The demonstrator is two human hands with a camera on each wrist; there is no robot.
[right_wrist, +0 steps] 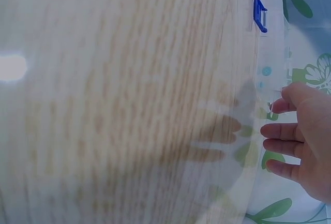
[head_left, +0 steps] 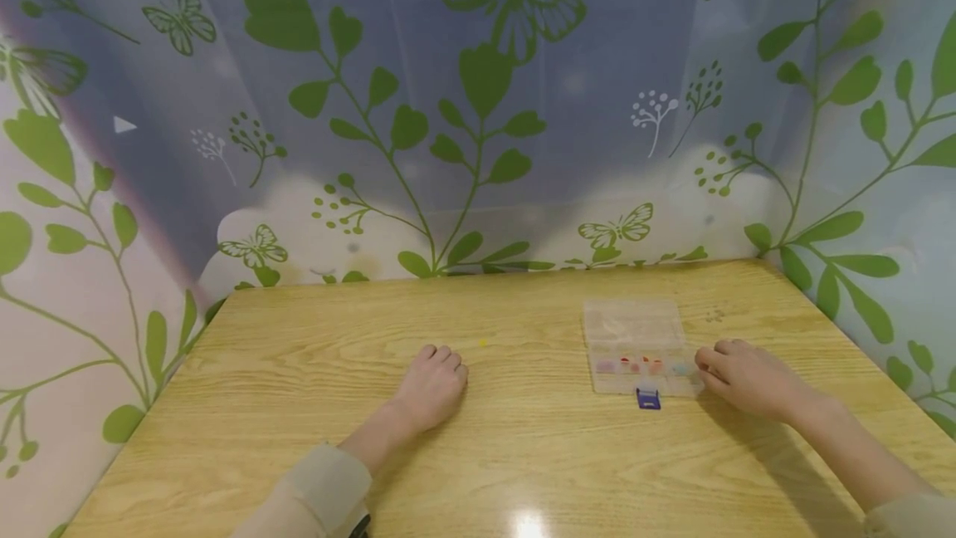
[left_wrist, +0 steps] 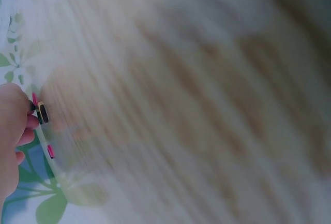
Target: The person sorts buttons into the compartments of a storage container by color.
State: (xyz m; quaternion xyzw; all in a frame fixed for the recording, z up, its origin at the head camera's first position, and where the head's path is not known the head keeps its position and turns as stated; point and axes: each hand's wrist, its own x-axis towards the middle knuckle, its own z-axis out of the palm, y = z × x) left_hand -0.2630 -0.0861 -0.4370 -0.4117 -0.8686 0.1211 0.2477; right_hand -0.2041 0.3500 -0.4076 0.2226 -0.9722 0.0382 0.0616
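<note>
A clear plastic box (head_left: 633, 326) lies on the table with its lid folded back. Its near row of compartments has small red, orange, purple and pale blue pieces (head_left: 655, 366), and a blue latch (head_left: 648, 399) sticks out in front. At its right end are the fingertips of my right hand (head_left: 750, 376); no held thing shows there, and three fingers look extended in the right wrist view. My left hand (head_left: 433, 388) rests knuckles-up on the table. A small black, gold-edged piece (left_wrist: 42, 113) is at its fingertips in the left wrist view; whether they pinch it is unclear.
Several tiny brownish pieces (head_left: 715, 315) lie right of the box. A tiny yellow piece (head_left: 483, 344) lies beyond my left hand. Low pink pieces (left_wrist: 50, 151) show in the left wrist view. Leaf-printed cloth (head_left: 485, 106) hangs around the wooden table (head_left: 314, 330).
</note>
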